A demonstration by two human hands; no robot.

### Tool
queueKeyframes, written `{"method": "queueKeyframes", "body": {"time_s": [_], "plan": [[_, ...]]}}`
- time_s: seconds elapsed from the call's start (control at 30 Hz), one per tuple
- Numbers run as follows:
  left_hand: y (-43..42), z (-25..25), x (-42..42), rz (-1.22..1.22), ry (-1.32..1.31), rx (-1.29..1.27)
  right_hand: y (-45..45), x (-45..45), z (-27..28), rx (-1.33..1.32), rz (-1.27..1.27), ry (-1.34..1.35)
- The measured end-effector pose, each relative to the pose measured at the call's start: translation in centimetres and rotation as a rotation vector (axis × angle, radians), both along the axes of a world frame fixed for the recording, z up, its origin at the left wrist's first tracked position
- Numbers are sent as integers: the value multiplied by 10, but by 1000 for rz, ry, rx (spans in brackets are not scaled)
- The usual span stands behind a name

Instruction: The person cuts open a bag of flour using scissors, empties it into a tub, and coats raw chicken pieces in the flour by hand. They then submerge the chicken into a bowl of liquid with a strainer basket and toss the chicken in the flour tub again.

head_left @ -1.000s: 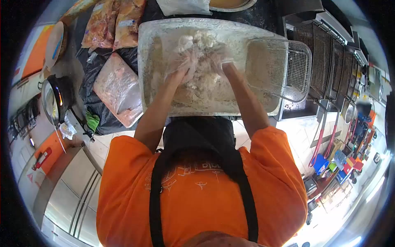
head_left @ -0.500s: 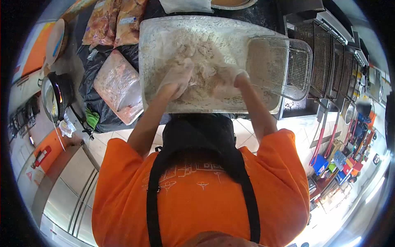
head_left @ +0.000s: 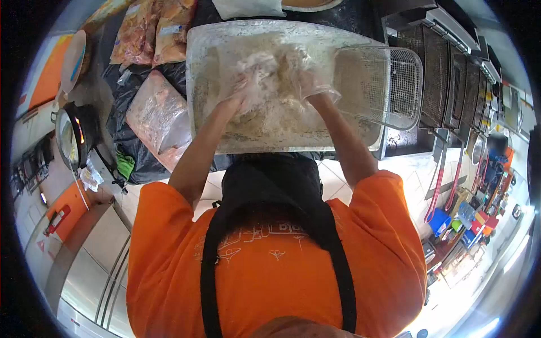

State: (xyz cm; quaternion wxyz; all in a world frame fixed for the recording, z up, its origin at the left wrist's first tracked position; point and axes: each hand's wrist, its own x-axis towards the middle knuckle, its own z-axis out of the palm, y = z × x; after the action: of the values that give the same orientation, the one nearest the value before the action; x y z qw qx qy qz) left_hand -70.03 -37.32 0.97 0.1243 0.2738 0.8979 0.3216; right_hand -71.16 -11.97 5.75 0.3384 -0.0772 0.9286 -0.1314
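A wide, pale tub [head_left: 197, 121] of flour lies before me, its inside dusted white. My left hand [head_left: 243, 83] is in the left middle of the tub, at a blurred heap of floured pieces [head_left: 265, 70]; what the pieces are I cannot make out. Close by on the right, my right hand [head_left: 311, 85] reaches into the same heap, a clear plastic glove loose at its wrist. Motion and flour smear the fingers of both hands. A wire fry basket [head_left: 404, 90] rests across the tub's right end.
Bags of marinated meat [head_left: 172, 36] lie at the back left, with a plastic-wrapped meat pack [head_left: 160, 115] nearer. A pan [head_left: 67, 138] sits over a flame at far left. More wire baskets [head_left: 428, 73] with red handles hang on the right.
Both hands have moved away from me, toward the tub's back, stirring up the flour and pieces. The heap has shifted and now blurs. The fry basket stays on the tub's right end.
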Motion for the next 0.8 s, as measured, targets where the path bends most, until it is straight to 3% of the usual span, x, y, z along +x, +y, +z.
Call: {"method": "queueKeyframes", "body": {"time_s": [0.03, 0.1, 0.13, 0.2, 0.23, 0.27, 0.3, 0.33, 0.37, 0.4, 0.47, 0.5, 0.53, 0.63, 0.7, 0.73, 0.8], "plan": [[0, 6, 1, 28, -64, -38, 8, 7, -26, -214, -137, 94], [18, 70, 3, 64, -133, -144, 19, 19, -66, -683, -316, 269], [22, 101, 7, 30, -105, -220, 22, 23, -4, -727, -180, 100], [26, 158, 14, 19, -127, -333, 54, 27, 26, -870, -9, -134], [26, 176, 16, 112, -286, -338, 65, 33, 27, -924, 8, -172], [22, 170, 21, 313, -606, -322, 77, 38, 27, -977, 25, -212], [18, 165, 26, 557, -875, -328, 78, 49, 43, -542, 118, -187], [6, 136, 34, 427, -862, -360, 77, 54, 52, -105, 207, -151], [1, 109, 38, 296, -842, -388, 75, 57, 32, -105, 207, -147], [8, 90, 40, 298, -840, -387, 67, 65, -7, -377, 122, -260], [25, 65, 44, 158, -627, -210, 46, 69, -44, -652, 34, -370], [30, 65, 46, 155, -622, -210, 35, 67, -52, -701, 40, -350], [34, 67, 50, 79, -400, -17, 23, 67, -58, -749, 43, -332], [38, 37, 59, -39, -53, 214, -10, 56, -38, -844, 54, -290], [43, 33, 61, -80, 63, 256, -27, 38, 40, -141, -11, -297], [49, 46, 61, 1, -22, 334, -22, 42, 30, -139, -13, -301], [51, 33, 61, 89, -104, 409, -10, 48, 1, -273, -223, -65]]}}
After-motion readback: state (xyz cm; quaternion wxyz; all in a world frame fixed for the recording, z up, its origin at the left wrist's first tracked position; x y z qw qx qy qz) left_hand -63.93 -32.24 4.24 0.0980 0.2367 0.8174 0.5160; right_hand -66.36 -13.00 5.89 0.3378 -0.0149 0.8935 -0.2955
